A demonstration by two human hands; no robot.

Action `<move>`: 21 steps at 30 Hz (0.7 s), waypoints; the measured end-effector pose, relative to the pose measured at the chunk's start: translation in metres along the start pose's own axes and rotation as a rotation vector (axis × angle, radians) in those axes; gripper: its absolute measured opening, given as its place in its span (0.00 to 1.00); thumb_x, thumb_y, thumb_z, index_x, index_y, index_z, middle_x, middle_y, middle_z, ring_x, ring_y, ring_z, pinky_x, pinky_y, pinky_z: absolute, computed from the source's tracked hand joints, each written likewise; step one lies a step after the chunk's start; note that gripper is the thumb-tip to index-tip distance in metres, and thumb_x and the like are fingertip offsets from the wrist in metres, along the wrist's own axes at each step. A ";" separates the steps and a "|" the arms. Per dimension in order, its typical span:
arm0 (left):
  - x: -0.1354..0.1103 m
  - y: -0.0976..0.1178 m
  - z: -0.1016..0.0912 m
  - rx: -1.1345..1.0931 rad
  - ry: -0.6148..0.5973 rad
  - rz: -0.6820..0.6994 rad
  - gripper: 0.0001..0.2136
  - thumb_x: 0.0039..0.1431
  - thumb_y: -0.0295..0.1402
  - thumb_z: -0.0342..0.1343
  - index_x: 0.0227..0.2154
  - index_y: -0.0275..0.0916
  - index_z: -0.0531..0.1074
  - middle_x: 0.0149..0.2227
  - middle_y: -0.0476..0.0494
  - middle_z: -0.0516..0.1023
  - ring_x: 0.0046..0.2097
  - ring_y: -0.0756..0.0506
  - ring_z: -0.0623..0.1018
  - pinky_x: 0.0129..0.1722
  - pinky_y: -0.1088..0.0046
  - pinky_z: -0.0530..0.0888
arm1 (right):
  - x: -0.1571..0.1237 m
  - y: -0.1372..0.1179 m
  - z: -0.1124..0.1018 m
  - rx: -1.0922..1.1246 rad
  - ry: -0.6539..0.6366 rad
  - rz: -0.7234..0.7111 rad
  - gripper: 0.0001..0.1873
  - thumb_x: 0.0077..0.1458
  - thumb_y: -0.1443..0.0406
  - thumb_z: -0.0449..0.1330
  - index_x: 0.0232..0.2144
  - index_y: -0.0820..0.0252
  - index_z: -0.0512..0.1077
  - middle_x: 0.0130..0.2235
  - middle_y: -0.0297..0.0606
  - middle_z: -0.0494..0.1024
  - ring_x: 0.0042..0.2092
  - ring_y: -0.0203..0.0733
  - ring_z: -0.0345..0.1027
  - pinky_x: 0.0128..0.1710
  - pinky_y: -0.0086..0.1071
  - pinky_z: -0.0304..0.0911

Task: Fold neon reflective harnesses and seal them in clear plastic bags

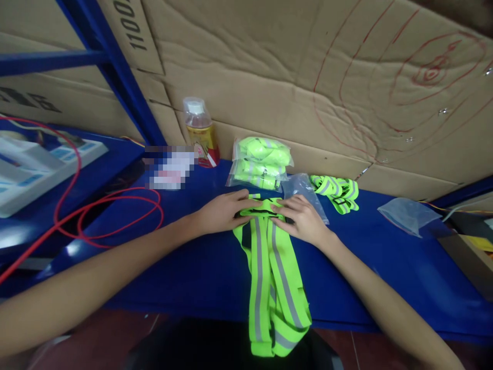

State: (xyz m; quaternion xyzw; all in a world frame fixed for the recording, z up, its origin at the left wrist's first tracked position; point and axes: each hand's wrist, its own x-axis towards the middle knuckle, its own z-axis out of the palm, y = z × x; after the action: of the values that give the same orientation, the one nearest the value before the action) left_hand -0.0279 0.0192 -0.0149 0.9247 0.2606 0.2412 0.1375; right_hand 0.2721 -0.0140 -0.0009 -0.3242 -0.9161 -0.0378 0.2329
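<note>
A neon yellow-green reflective strap vest (269, 272) with grey stripes lies on the blue table (200, 267), its lower end hanging over the near edge. My left hand (221, 210) presses on the vest's top left end. My right hand (302, 218) pinches the top right end, fingers meeting the left hand's over a black trim. An empty clear plastic bag (302, 187) lies just behind my right hand.
Bagged folded vests (260, 162) are stacked against the cardboard wall (308, 77). A loose folded vest (339, 192) and another clear bag (408, 216) lie to the right. A drink bottle (201, 132) stands at the back. Red cable (115, 216) loops at left beside a blue rack post (115, 72).
</note>
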 end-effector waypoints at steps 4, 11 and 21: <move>0.002 -0.008 -0.010 -0.184 -0.024 -0.002 0.18 0.75 0.45 0.53 0.57 0.44 0.79 0.38 0.45 0.72 0.36 0.48 0.76 0.38 0.73 0.74 | -0.002 0.001 0.002 0.031 0.021 0.012 0.15 0.70 0.57 0.63 0.53 0.55 0.82 0.52 0.46 0.83 0.51 0.51 0.78 0.54 0.47 0.72; 0.001 -0.012 -0.014 -0.063 -0.022 -0.199 0.35 0.59 0.57 0.66 0.63 0.40 0.74 0.51 0.38 0.77 0.44 0.42 0.80 0.47 0.64 0.78 | -0.002 -0.004 0.002 0.043 0.041 -0.024 0.13 0.70 0.60 0.63 0.50 0.58 0.83 0.62 0.54 0.77 0.52 0.54 0.79 0.55 0.52 0.73; -0.001 0.006 -0.019 0.035 0.044 -0.080 0.15 0.70 0.38 0.59 0.55 0.41 0.74 0.51 0.41 0.79 0.51 0.42 0.81 0.49 0.68 0.78 | 0.002 -0.014 -0.002 0.213 0.080 0.134 0.28 0.68 0.58 0.65 0.66 0.54 0.67 0.63 0.48 0.78 0.62 0.57 0.75 0.60 0.54 0.71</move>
State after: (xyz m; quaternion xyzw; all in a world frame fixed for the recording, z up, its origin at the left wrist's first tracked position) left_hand -0.0357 0.0162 0.0030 0.9102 0.3045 0.2513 0.1251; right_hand 0.2633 -0.0246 0.0032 -0.3564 -0.8812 0.0627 0.3042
